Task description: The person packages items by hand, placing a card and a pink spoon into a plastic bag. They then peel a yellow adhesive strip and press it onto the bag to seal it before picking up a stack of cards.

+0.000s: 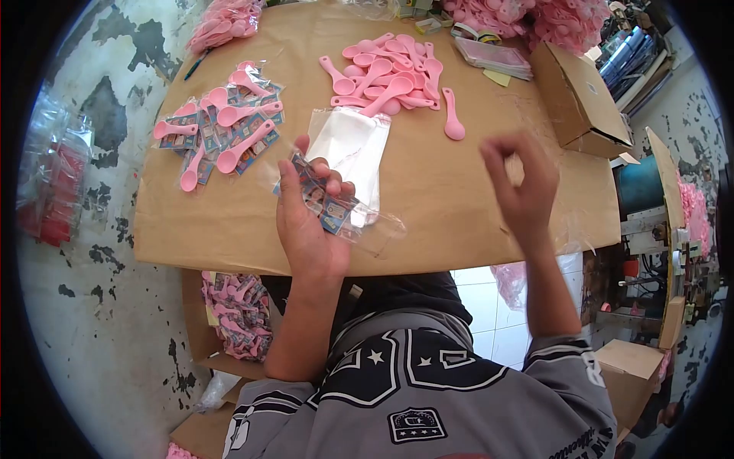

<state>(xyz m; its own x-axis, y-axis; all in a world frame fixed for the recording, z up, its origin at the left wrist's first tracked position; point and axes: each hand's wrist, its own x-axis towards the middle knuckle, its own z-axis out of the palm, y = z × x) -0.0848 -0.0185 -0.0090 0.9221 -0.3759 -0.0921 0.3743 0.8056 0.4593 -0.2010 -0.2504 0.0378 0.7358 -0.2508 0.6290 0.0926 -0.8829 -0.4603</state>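
Observation:
Across the palm of my left hand (310,222) lies a clear plastic bag with a printed card (335,212) inside, held by my curled fingers. My right hand (524,180) is raised over the right part of the table, thumb and index finger curled toward each other; whether something small is between them is blurred. Beside my left hand is a stack of clear bags (353,149). Behind that stack lies a pile of pink spoons (390,76), and a single pink spoon (453,118) rests to its right. Bagged spoons with cards (222,126) lie at the left.
The brown-covered table (436,222) also bears a bag of spoons (225,23) at the back left, a clear plastic case (493,60) and a cardboard box (581,99) at the right. Below its left edge is a box of packed spoons (237,314).

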